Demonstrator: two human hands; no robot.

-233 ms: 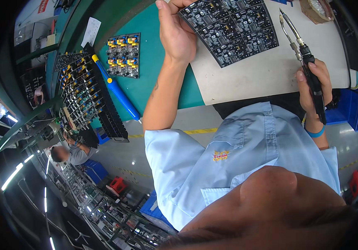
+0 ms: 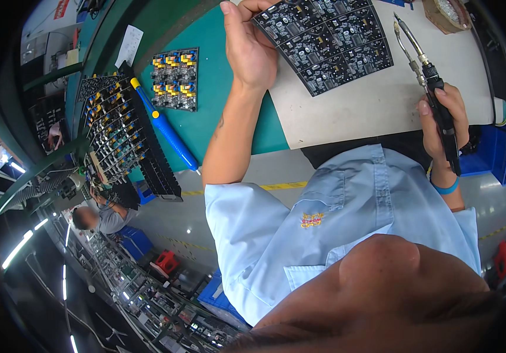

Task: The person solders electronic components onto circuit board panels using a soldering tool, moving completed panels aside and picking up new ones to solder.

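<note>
My left hand grips the left edge of a black circuit board panel, thumb raised and fingers partly hidden behind it. The panel is tilted above the pale work mat, and its face shows a grid of repeated small circuits. In my right hand is a black-handled soldering iron, with a thin metal feed tube running beside its shaft. Its tip points away from me, to the right of the panel and apart from it.
On the green bench at left lie a populated board panel and a blue solder sucker. Beyond them stands a black rack of boards. A container of wire-like material sits far right. Another person works at left.
</note>
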